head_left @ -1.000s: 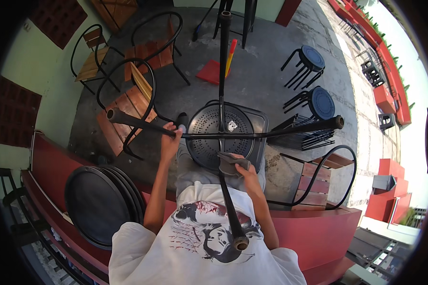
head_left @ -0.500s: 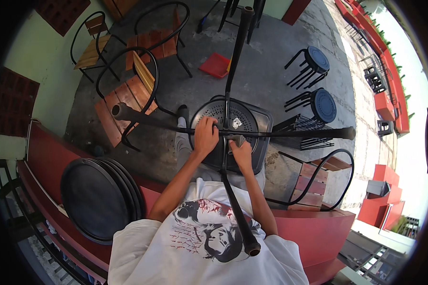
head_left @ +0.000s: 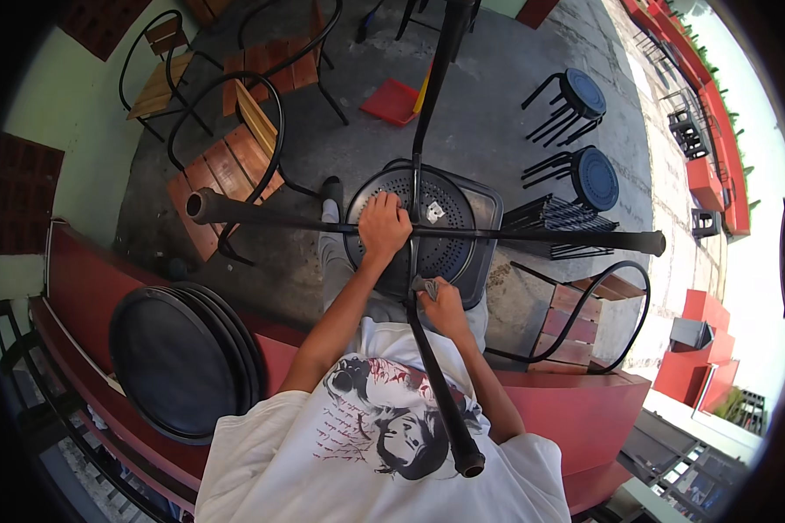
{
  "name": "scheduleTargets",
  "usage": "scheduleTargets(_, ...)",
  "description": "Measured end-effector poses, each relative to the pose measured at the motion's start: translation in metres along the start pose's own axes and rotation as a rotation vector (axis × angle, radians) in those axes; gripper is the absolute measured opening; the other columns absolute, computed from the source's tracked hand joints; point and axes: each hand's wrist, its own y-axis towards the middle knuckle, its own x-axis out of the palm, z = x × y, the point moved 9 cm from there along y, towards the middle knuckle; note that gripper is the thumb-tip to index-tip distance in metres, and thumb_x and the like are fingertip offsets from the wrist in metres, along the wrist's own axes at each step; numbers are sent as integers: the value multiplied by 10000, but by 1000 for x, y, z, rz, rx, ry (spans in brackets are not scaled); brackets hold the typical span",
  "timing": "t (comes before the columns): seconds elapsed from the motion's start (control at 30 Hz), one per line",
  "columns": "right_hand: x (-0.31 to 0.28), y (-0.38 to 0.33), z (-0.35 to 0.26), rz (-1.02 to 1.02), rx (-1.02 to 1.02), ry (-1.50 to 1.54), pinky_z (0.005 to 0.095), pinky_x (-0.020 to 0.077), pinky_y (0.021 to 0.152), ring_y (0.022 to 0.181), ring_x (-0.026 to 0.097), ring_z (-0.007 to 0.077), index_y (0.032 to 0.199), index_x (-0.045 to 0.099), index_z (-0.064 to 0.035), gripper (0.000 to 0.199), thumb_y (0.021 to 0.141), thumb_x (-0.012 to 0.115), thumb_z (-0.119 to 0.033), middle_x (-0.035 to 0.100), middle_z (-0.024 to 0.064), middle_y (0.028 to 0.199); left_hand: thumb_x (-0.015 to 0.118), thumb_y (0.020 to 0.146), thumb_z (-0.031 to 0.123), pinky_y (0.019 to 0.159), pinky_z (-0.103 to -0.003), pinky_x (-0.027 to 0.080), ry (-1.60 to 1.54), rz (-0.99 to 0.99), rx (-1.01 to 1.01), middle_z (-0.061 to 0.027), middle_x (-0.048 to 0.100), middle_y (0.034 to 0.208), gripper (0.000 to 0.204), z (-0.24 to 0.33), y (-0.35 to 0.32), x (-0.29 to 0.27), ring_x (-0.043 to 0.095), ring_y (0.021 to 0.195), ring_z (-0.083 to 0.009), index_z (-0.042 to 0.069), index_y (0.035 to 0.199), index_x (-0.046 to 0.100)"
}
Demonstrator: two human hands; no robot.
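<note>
An upside-down black stool lies in front of me, its round perforated seat (head_left: 449,187) facing up from below and its long metal legs (head_left: 549,237) spreading outward from a crossing at the middle. My left hand (head_left: 384,227) grips the left leg close to that crossing, its fingers curled over the bar. Pinched in my right hand (head_left: 444,307) is a crumpled grey cloth (head_left: 424,286), pressed against the leg pointing toward me. A small white label (head_left: 434,211) shows on the seat's underside. Beneath the stool is a dark square-cornered surface (head_left: 490,209), partly covered.
Several round black stool tops or trays (head_left: 174,366) lean together on the red ledge (head_left: 78,261) at left. Wooden-slat chairs (head_left: 231,170) stand beyond, another chair (head_left: 567,336) at right. Two blue-topped stools (head_left: 595,179) lie at far right. A red dustpan (head_left: 392,102) rests on the floor.
My right hand has slid the cloth from near the crossing down along the near leg, toward me. The stool has tipped slightly, its far leg rising closer. My left hand keeps its hold.
</note>
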Motion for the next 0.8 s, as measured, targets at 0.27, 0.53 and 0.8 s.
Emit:
scheduleTargets(0.27,-11,33,0,-346,-62,-248,480,537,772,901,681,439,1008,688,-20,207,853,709,-155,691,244,908,610,780,121,731,-464,504,-70,-93,36,-87,582,861,79,3,6,-3,609,859,-329,85,849,599)
scheduleTargets(0.53,23,74,-114,-70,-543,-1036,390,580,727,920,704,262,985,723,-121,178,809,701,-133,666,100,916,618,873,223,711,-453,523,-412,-427,-345,-131,725,809,195,-59,29,24,695,808,-372,76,953,718)
scheduleTargets(0.8,38,76,-94,-178,-553,-1058,396,573,642,759,736,299,869,684,-81,146,761,745,-158,708,117,777,623,847,234,645,-502,540,-161,-165,-131,-161,709,759,183,-37,28,4,685,713,-396,66,834,695)
